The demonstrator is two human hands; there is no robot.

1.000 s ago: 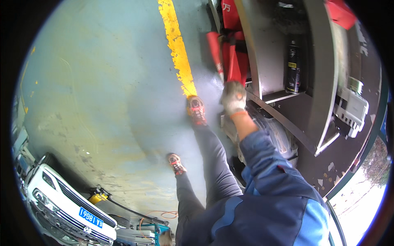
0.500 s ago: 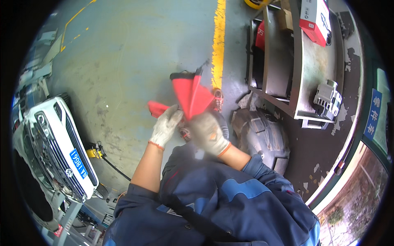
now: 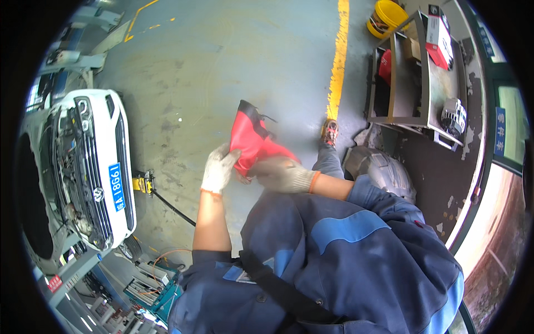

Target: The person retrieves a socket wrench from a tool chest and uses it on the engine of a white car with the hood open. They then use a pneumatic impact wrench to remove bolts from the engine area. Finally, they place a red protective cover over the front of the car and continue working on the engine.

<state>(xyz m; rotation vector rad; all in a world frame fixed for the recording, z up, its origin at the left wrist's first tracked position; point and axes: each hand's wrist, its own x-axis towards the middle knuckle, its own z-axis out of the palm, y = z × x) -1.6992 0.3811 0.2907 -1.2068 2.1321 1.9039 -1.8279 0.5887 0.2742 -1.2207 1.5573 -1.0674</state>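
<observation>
A red folded cloth item (image 3: 250, 139) with black trim and a dangling black strap is held up in front of my body, above the floor. My left hand (image 3: 219, 167), in a white knit glove with orange cuff, grips its left edge. My right hand (image 3: 283, 172), gloved the same way and smeared by motion, is closed on the lower right part of the red cloth item; its fingertips are partly hidden.
A white car (image 3: 114, 150) with an exposed front and a yellow jack (image 3: 139, 183) stand at left. A metal cart (image 3: 428, 94) holding boxes and a silver part (image 3: 453, 117), a yellow bucket (image 3: 386, 16) and a grey plastic liner (image 3: 378, 170) are at right.
The red cloth item was lifted from beside the cart and moved left into both hands. My left hand came up onto it. The view swung round, and the cart now appears farther away.
</observation>
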